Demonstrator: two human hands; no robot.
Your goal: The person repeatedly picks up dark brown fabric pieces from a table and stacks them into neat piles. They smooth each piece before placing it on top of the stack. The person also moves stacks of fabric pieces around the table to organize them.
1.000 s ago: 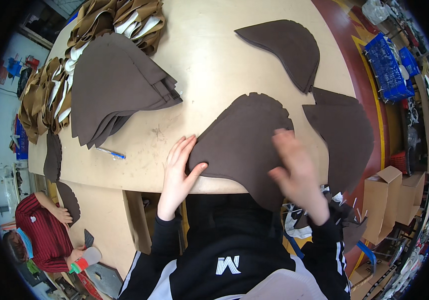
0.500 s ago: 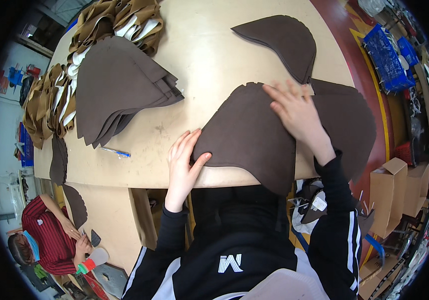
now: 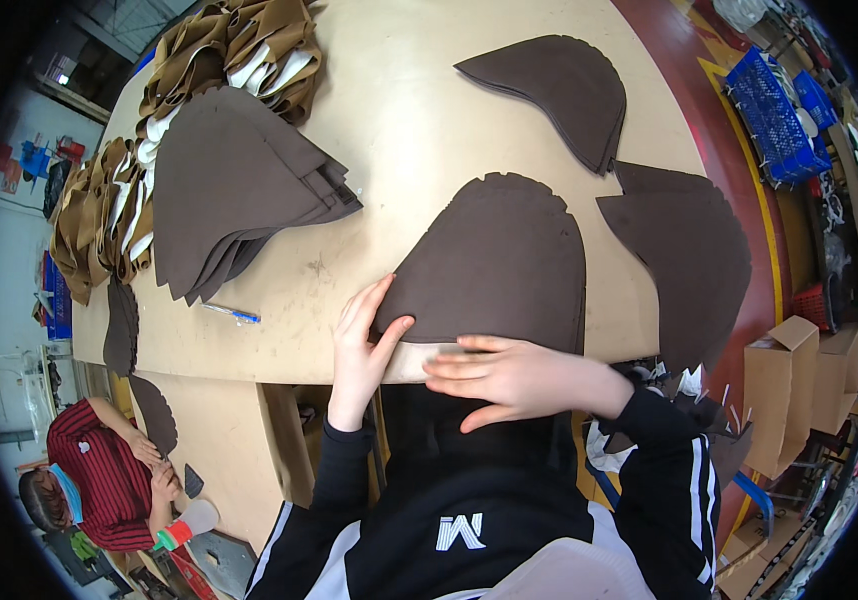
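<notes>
A dark brown flat cut panel (image 3: pixel 489 265), leather-like with a notched curved far edge, lies near the table's front edge. My left hand (image 3: pixel 357 345) rests at its lower left corner, thumb and fingers spread along the edge. Over the panel's near edge and the table rim lies my right hand (image 3: pixel 509 380), its fingers stretched out and slightly blurred. It holds nothing that I can see, and it covers part of the panel's near edge.
Dark brown panels are stacked (image 3: pixel 239 190) on the left. Brown and white folded pieces (image 3: pixel 274 60) lie behind. More panels sit at the far right (image 3: pixel 559 90) and right (image 3: pixel 689 250). A blue pen (image 3: pixel 234 313) lies left. A co-worker (image 3: pixel 109 470) sits lower left.
My right hand has swept from the panel's far right edge down to its near edge. The panel's lower right part no longer shows hanging over the table edge. My left hand has barely moved.
</notes>
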